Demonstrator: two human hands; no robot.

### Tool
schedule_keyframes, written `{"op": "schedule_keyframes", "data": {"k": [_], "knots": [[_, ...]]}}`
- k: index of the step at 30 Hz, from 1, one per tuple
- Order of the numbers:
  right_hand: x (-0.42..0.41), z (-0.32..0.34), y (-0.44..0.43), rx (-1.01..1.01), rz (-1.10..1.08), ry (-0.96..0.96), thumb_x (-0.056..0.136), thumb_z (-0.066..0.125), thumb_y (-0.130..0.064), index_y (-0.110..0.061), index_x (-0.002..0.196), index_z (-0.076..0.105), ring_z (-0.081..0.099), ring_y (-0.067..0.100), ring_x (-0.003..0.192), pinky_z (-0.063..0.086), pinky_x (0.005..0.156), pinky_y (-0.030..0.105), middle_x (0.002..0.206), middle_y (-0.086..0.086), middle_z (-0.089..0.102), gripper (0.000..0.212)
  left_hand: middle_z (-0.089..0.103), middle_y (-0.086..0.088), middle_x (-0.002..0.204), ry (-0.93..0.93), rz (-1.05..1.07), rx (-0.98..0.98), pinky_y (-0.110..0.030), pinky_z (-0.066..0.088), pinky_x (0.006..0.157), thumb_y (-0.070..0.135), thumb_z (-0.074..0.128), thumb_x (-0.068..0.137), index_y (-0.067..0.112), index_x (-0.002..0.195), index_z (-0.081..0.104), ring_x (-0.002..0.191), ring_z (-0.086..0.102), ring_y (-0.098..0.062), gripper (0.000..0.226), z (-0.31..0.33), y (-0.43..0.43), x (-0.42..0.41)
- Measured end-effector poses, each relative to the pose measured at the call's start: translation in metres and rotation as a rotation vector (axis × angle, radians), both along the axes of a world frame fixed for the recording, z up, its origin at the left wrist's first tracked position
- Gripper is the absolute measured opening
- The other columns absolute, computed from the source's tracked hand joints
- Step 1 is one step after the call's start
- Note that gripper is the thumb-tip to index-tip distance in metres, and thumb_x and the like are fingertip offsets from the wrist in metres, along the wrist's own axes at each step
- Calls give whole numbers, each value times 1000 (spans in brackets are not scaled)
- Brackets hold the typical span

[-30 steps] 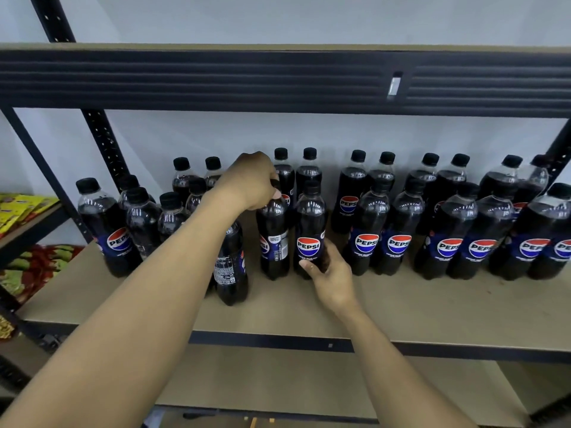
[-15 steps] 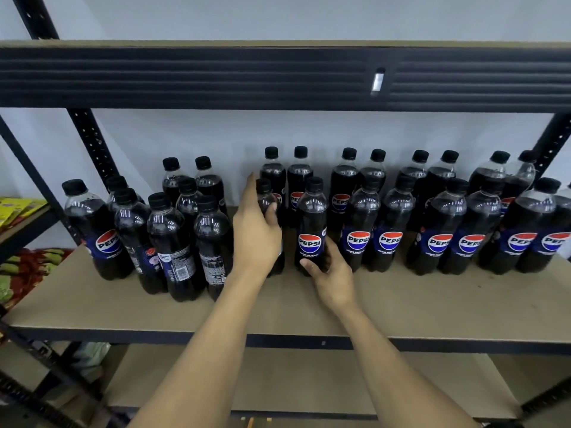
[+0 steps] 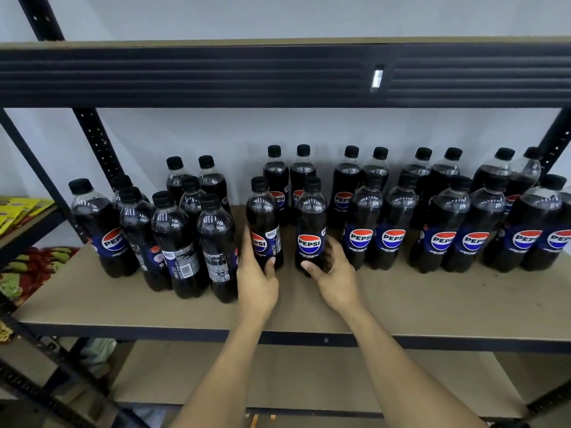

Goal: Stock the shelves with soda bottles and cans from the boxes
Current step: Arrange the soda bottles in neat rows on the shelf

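Observation:
Several black-capped Pepsi bottles stand on the tan shelf board point(image 3: 401, 301). My left hand point(image 3: 256, 279) grips the base of one front bottle point(image 3: 262, 223), thumb on its right side. My right hand point(image 3: 335, 276) holds the neighbouring bottle point(image 3: 311, 223) low down, thumb on its front and fingers curled behind it. Both bottles stand upright on the board with a small gap between them. A cluster of bottles point(image 3: 182, 236) with labels turned sideways stands just left of my left hand. Neat rows of bottles point(image 3: 463, 230) fill the right part of the shelf.
A dark metal beam of the upper shelf point(image 3: 216, 75) runs overhead. Black uprights point(image 3: 95, 140) frame the unit. A lower shelf board point(image 3: 309, 378) lies beneath. Yellow and red packets point(image 3: 18, 211) sit on a neighbouring rack at the left. The shelf's front strip is bare.
My left hand came down from the bottle's cap to its base and turned the label partly forward. My right hand stayed on its bottle.

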State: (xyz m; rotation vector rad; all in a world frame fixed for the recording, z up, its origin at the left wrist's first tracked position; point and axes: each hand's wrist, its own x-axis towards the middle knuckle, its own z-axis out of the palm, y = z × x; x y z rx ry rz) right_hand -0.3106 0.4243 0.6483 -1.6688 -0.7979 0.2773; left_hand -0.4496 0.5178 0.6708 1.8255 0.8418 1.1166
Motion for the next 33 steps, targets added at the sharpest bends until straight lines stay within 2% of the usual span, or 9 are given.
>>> {"op": "schedule_keyframes", "data": {"k": [2,9,14,16,19,21,27,30,33], "knots": [[0,-1,0,-5,-15,13,83,83,-21,-25,144,46,57,1,120,45,105,23,123,-18,63,71,43,12,154,19,-1,-11,-43,33,120,1,65,92,40,156,20,144,36,-3,88,-11,6,-1],[-5,-2,1,-8,-84,-69,85,81,-29,-25,145,50,54,7,122,45,104,27,127,-13,56,68,52,13,141,23,-30,-56,-37,38,116,5,74,87,34,153,26,132,45,0,87,-17,17,3],[-5,-3,2,5,-96,-71,85,82,-26,-29,143,52,57,7,123,46,106,29,130,-12,61,66,52,6,147,-19,-140,-197,-41,38,117,15,70,93,31,154,25,134,48,-4,78,-24,27,5],[-6,-1,2,-4,-103,-54,85,81,-24,-27,143,51,57,2,121,46,104,24,128,-14,62,65,51,4,147,-15,-172,-220,-40,37,117,13,68,94,27,154,25,135,47,-5,75,-23,31,5],[-3,0,5,-19,-99,-10,86,81,-17,-23,141,51,55,-20,106,43,91,3,115,-25,61,63,55,6,139,34,-160,-189,-32,39,112,14,72,91,24,149,34,131,50,-7,70,-20,37,7],[0,1,9,-39,-102,8,87,80,-16,-21,140,52,55,-21,99,41,86,-1,111,-28,58,60,58,6,135,57,-126,-136,-33,42,110,19,76,88,25,145,40,126,53,-8,68,-19,40,12],[-1,5,17,-61,-96,-41,89,77,-26,-24,144,49,54,7,125,45,107,30,135,-9,60,62,55,10,140,25,-161,-219,-39,40,113,22,73,90,33,146,34,129,51,-8,68,-21,44,20],[-1,2,17,-64,-106,-59,90,76,-28,-25,147,48,53,10,128,46,109,33,139,-6,58,64,50,7,146,6,-197,-265,-34,37,114,13,69,93,28,150,31,132,47,-7,70,-21,46,16],[0,0,16,-61,-96,-55,90,76,-29,-27,146,48,54,10,129,47,109,35,139,-9,59,63,53,8,137,11,-169,-200,-26,40,109,11,74,90,21,147,36,124,51,-4,69,-21,43,17]]}}
